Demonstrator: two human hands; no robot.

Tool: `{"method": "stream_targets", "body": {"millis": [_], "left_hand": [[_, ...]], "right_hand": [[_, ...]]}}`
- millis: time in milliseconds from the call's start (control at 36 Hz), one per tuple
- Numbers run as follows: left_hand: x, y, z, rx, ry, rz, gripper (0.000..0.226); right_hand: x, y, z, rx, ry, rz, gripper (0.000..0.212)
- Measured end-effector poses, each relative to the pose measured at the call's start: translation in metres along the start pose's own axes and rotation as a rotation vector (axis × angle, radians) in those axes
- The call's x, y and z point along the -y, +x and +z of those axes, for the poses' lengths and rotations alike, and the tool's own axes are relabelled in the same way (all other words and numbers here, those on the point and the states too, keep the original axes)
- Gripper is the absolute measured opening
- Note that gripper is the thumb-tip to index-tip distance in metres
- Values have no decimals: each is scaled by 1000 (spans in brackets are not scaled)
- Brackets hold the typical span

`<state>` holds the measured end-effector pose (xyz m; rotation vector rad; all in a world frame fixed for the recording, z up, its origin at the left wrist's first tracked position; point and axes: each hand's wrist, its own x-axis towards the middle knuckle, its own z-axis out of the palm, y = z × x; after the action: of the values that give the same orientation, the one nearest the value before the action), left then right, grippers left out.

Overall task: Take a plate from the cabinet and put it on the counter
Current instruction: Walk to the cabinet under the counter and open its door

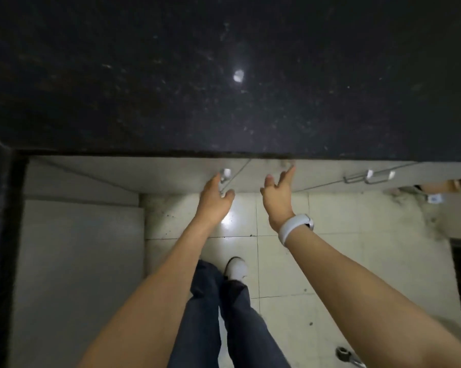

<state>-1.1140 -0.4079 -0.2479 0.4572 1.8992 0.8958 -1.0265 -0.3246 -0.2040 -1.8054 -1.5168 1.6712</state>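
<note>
A black speckled stone counter (224,75) fills the upper half of the view. Under its front edge run pale grey cabinet doors (171,173), seen steeply from above. My left hand (215,199) reaches down to a small metal handle (226,174) on the door, fingers spread just below it. My right hand (277,193), with a white band on the wrist, is stretched toward the neighbouring door, its fingertips at the top near the counter edge. Both hands hold nothing. No plate is in view.
Another metal bar handle (368,176) sits on a door further right. A pale cabinet side (78,261) stands at my left. Below are white floor tiles (330,235), my dark trousers and a white shoe (236,269). A small metal object (344,354) lies on the floor.
</note>
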Motion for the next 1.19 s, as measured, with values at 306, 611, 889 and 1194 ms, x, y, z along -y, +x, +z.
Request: {"method": "stream_targets", "body": {"millis": [306,611,889,1194], "left_hand": [[17,14,36,-195,-146,-78,38],[74,-113,25,-202,-75,-252,32],[75,-231,-34,-682,-311,-84,34],[104,-249,-61,-813,221,-219,57]], "right_hand": [[-40,10,-24,128,-80,-180,48],[-89,-93,-32,680,-698,-600,57],[-135,-170,3,1071,-774,-587,62],[-120,-161,43,978,-822,-552,43]]}}
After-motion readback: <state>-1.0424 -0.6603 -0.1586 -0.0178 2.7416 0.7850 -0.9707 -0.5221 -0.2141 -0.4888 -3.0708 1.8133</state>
